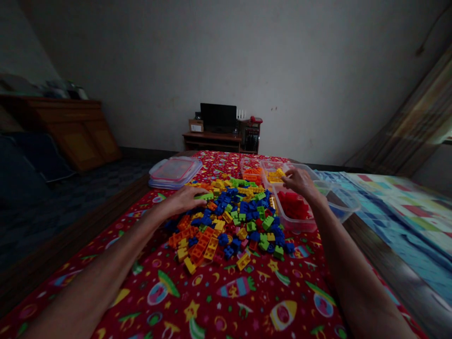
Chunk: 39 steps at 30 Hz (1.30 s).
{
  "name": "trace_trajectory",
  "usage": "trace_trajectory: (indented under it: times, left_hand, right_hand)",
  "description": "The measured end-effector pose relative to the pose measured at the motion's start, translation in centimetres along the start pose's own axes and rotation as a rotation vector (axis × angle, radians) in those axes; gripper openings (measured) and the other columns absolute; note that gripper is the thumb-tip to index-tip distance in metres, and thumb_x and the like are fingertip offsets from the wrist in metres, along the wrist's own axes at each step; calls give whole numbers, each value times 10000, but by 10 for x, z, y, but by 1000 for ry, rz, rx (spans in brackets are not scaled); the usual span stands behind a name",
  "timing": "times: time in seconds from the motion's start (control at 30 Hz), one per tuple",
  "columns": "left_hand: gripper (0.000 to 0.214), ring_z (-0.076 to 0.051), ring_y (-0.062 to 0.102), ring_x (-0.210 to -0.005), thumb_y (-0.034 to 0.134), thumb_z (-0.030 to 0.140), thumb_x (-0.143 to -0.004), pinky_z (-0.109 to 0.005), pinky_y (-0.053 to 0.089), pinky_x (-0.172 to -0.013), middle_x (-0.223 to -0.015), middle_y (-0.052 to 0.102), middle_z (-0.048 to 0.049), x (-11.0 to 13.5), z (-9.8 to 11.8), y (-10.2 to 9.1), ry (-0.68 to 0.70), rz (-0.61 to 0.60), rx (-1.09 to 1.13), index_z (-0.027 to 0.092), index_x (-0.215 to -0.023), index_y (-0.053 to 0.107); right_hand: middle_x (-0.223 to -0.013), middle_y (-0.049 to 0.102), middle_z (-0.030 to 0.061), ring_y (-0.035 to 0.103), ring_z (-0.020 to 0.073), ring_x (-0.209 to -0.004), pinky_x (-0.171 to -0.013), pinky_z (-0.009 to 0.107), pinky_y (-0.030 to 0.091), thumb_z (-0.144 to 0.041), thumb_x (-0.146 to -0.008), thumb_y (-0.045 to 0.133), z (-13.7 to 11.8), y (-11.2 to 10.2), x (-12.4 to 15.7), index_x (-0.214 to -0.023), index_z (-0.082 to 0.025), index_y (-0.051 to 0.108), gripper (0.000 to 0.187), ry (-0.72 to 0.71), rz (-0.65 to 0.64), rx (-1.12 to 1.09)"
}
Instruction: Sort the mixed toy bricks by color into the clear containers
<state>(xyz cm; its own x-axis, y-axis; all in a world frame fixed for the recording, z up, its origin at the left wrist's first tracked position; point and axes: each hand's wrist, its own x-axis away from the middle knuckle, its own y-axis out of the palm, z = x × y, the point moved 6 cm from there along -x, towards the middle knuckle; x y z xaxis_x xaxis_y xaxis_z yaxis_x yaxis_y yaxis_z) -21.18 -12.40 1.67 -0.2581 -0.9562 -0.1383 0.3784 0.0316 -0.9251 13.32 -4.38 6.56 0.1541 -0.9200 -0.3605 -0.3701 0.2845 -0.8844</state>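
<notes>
Most of the blocks are loose: a mixed pile [233, 221] of blue, green, yellow, orange and red pieces lies on the red rocket-print sheet [226, 301], spreading from under the left fingers across toward the right wrist. The left hand [185, 200] rests palm down on the pile's near-left edge. Its fingers are stretched forward and close together, with the tips touching a long green block [205, 196]; whether they grip it is not clear. The right hand [298, 181] hangs over the clear tubs beyond the pile, its fingers curled downward and narrow. Anything pinched in them is hidden.

Just below those fingers sits a tub of red blocks [294, 207]. Just past them to the left is a tub of yellow ones [275, 175], and further left one with orange [251, 174]. Each tub appears to hold a single colour, in a shallow layer. Judging by this, only a small share has been sorted and the bulk is left. A stack of lids [174, 172] lies beyond the left fingers, apart from the pile.
</notes>
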Motion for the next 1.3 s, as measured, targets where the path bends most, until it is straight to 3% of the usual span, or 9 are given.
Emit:
trace_trajectory:
  times: [0.2, 0.4, 0.5, 0.6, 0.7, 0.8, 0.97, 1.13, 1.3]
  left_hand:
    - [382, -203, 635, -772, 390, 455, -826, -264, 465, -704, -848, 704, -40, 0, 15, -13, 29, 164, 19, 186, -864, 658]
    - [476, -201, 630, -685, 345, 453, -853, -261, 470, -639, -669, 671, -28, -2, 16, -14, 23, 214, 109, 153, -1038, 666]
    - [507, -226, 655, -795, 445, 501, -803, -287, 497, -710, -796, 716, -44, -6, 15, -9, 42, 189, 222, 158, -1099, 672]
    - [512, -244, 661, -856, 555, 514, -737, -324, 508, -761, -959, 721, -65, -8, 20, -3, 36, 170, 339, 169, -1095, 673]
    - [539, -214, 661, -706, 584, 505, -729, -328, 523, -668, -835, 712, -49, -7, 32, 4, 3, 137, 511, 155, -1138, 607]
    - [568, -188, 642, -620, 597, 493, -745, -307, 518, -588, -734, 686, -19, -5, 44, 8, -9, 101, 637, 155, -1194, 518]
    - [627, -171, 627, -571, 587, 549, -762, -285, 508, -550, -643, 650, 10, -5, 49, 10, 13, 65, 685, 161, -1243, 479]
    - [644, -186, 644, -600, 579, 577, -756, -294, 525, -558, -673, 667, -6, -6, 50, 16, -12, 43, 710, 158, -1239, 503]
    - [600, -215, 672, -683, 454, 592, -814, -317, 541, -605, -798, 708, -60, -6, 50, 16, -5, 81, 580, 150, -1205, 556]
  right_hand:
    - [-805, 723, 127, 658, 224, -801, -681, 275, 439, -280, -842, 472, 6, 2, -33, -805, -137, 726, 294, 138, 80, 118]
    - [-798, 721, 147, 652, 204, -749, -701, 275, 442, -286, -874, 480, 4, 5, -55, -881, -92, 719, 308, 109, 66, 45]
    - [-770, 721, 114, 640, 165, -685, -664, 246, 428, -272, -888, 462, -18, 2, -42, -872, -110, 721, 305, -16, 92, -87]
    - [-735, 706, 65, 604, 120, -624, -599, 216, 392, -273, -898, 462, -61, 7, -15, -858, -135, 715, 290, -251, -22, -258]
    - [-692, 665, 28, 533, 90, -582, -558, 213, 332, -316, -905, 504, -109, 17, 21, -853, -136, 705, 275, -514, -235, -333]
    - [-665, 627, 5, 486, 77, -576, -558, 218, 290, -311, -881, 575, -140, 25, 47, -938, -139, 696, 218, -656, -346, -326]
    - [-714, 626, 9, 471, 80, -603, -566, 228, 263, -264, -850, 613, -147, 25, 54, -1025, -154, 681, 218, -658, -264, -280]
    - [-729, 630, 11, 468, 86, -605, -551, 231, 243, -258, -838, 608, -140, 25, 54, -975, -163, 683, 183, -621, -297, -219]
    - [-704, 604, 17, 421, 86, -588, -549, 243, 225, -250, -867, 531, -133, 23, 51, -832, -156, 653, 158, -645, -219, -100]
